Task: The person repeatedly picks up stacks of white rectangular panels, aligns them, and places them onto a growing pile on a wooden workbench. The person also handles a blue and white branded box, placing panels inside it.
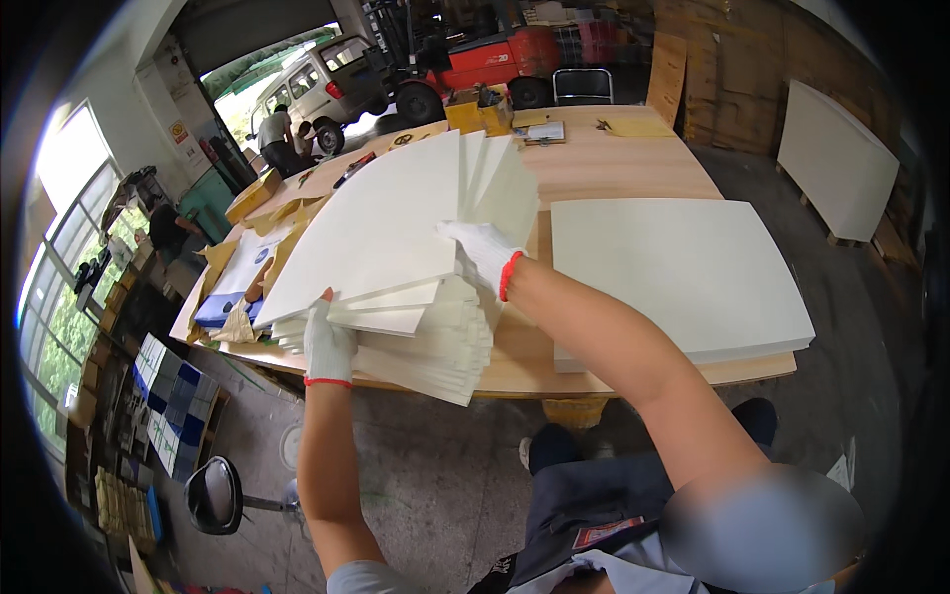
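Observation:
A fanned stack of large white paper sheets (366,218) lies on the left half of a wooden table (633,158). My left hand (330,342), in a white glove with a red cuff, grips the stack's near edge, a bare thumb tip showing on top and the other fingers hidden. At the stack's right edge, my gloved right hand (483,255) is closed on the upper sheets; part of its grip is hidden. Lower sheets splay out at the near right corner. To the right is a squared stack of white sheets (673,262), touched by neither hand.
Opened brown wrapping (287,233) lies left of the sheets. A clipboard (544,132) and yellow box (465,114) sit at the table's far side. Behind stand a red forklift (495,64) and a van (317,84). A stool (216,495) is at lower left. People work at far left.

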The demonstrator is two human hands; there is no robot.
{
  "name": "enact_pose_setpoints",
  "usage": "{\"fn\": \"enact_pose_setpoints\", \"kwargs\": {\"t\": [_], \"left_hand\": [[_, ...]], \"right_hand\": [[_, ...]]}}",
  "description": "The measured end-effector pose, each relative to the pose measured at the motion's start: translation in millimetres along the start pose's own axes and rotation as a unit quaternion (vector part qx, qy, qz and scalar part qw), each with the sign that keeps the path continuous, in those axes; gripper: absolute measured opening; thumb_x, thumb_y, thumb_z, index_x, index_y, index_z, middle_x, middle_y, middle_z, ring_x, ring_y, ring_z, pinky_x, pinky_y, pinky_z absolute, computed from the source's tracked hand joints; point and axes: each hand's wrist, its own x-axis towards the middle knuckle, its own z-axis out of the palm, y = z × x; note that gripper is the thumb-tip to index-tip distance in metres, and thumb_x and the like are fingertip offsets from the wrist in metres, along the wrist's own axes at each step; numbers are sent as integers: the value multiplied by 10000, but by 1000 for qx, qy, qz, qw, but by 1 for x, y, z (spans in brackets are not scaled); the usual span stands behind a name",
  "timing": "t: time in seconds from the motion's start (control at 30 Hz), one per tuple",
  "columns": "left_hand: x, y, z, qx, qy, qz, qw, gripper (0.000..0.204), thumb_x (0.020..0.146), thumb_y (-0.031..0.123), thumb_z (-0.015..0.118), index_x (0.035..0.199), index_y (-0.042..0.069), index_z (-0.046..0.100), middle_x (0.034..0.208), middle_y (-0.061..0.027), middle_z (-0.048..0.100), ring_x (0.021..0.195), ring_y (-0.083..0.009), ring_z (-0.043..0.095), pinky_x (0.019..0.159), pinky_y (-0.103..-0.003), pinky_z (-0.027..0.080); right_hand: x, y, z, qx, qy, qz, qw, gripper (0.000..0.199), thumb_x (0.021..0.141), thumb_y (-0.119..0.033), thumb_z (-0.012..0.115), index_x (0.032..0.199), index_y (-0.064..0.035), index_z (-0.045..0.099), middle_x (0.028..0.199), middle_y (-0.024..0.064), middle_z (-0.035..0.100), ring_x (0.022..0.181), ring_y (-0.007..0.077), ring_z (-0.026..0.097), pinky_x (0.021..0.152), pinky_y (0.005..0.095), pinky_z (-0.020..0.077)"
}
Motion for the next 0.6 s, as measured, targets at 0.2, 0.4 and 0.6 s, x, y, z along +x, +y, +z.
{"fn": "enact_pose_setpoints", "kwargs": {"t": [0.2,0.4,0.6], "left_hand": [[-75,13,-20,-92,-212,-32,972,330,982,149,526,1255,-32,490,1339,-179,511,1254,-287,492,1099,-416,401],[-200,-85,-32,26,-146,166,975,520,994,228,496,1428,-14,344,1438,-224,441,1319,-327,457,1121,-472,371],[-277,-186,67,348,-475,160,792,248,890,78,622,1129,9,618,1178,-156,648,1029,-289,647,873,-388,510]], "right_hand": [[-61,0,-33,63,-57,-65,994,283,931,-193,635,1124,11,600,1026,62,632,863,151,594,771,312,500],[-226,-44,-207,-206,-60,57,975,255,966,-264,617,1113,-56,614,881,94,684,622,143,612,512,277,505],[-342,-132,-360,-427,300,-86,849,245,978,-276,538,1050,-61,630,805,21,651,609,87,580,520,242,478]]}}
